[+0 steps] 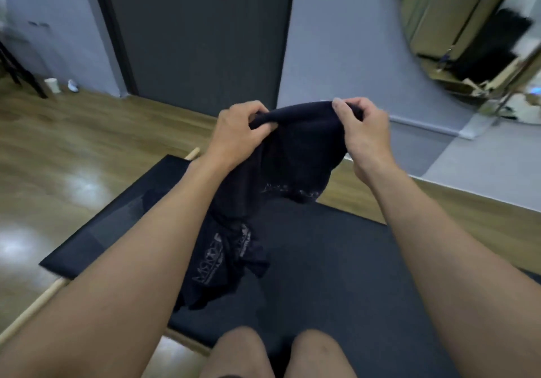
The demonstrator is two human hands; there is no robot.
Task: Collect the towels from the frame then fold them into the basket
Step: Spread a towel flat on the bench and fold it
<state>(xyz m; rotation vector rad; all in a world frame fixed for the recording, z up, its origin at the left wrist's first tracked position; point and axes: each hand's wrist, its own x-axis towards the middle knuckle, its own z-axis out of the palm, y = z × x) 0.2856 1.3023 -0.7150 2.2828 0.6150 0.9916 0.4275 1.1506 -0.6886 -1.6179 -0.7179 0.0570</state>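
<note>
Above dark mat (pixel 336 260): left hand (pixel 237 137) & right hand (pixel 363 131) pinch navy towel (pixel 298 155) top edge; prob. printed.

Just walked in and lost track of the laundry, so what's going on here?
A person holds a dark towel up by its top edge, left hand and right hand each gripping one end with curled fingers. The rest hangs bunched over a dark fabric panel on wooden poles. The towel isn't folded yet.
</note>
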